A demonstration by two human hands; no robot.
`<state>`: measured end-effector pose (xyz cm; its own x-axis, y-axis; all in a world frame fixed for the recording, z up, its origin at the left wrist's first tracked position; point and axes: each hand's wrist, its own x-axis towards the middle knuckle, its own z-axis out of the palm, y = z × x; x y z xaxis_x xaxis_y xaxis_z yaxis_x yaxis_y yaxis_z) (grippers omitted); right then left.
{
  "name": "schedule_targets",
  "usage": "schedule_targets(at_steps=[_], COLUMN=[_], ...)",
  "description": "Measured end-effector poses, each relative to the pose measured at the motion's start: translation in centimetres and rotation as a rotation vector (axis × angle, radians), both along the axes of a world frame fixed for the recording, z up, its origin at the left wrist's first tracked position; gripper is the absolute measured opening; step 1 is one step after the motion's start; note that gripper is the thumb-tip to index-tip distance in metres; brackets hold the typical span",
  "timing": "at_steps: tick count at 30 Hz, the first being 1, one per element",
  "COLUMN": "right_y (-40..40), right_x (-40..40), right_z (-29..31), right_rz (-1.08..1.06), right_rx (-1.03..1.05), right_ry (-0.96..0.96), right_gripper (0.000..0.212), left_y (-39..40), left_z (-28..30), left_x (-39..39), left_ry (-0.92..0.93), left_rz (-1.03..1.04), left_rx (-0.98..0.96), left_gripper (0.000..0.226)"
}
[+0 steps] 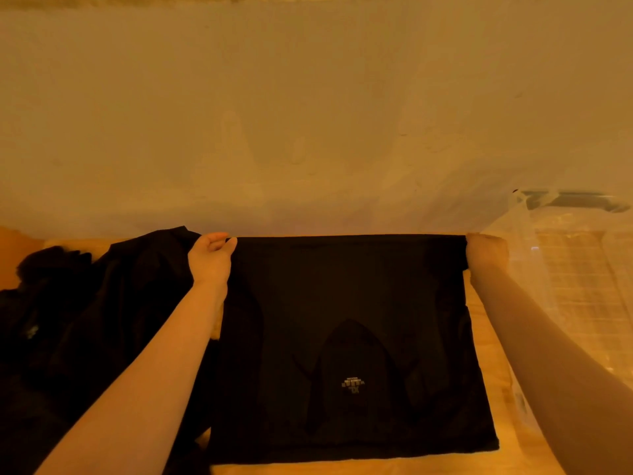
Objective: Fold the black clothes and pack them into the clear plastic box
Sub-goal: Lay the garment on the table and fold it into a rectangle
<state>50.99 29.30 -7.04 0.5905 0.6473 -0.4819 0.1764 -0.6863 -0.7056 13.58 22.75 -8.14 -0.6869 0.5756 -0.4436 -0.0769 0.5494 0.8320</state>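
A black T-shirt point(349, 303) lies spread flat on the wooden table point(486, 337), its collar and a small white size label toward me. My left hand point(212, 255) pinches the shirt's far left corner. My right hand point(484, 252) grips the far right corner. Between the two hands the far edge runs straight and taut. To the left lies a heap of other black clothes point(78, 303). The clear plastic box point(575, 269) stands at the right, its inside hard to make out through the walls.
A pale wall point(308, 114) rises directly behind the table's far edge. A grey lid or handle point(575, 198) shows at the top of the box. Bare wood shows along the near edge and between the shirt and the box.
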Motion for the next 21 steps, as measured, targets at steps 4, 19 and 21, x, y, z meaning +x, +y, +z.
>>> schedule_targets(at_steps=[4, 19, 21], right_y=[0.4, -2.0, -2.5], right_x=[-0.5, -1.8, -1.8], right_z=[-0.2, -0.5, -0.6], right_rz=[-0.212, 0.162, 0.343], right_rx=[0.042, 0.201, 0.249], right_ry=[0.343, -0.278, -0.416], right_gripper=[0.038, 0.01, 0.037], left_y=[0.5, -1.0, -2.0], left_z=[-0.2, -0.8, -0.7], left_x=[-0.1, 0.3, 1.6], left_ry=[0.014, 0.605, 0.84], left_rz=[-0.035, -0.368, -0.52], left_rx=[0.017, 0.007, -0.017], left_gripper=[0.024, 0.034, 0.035])
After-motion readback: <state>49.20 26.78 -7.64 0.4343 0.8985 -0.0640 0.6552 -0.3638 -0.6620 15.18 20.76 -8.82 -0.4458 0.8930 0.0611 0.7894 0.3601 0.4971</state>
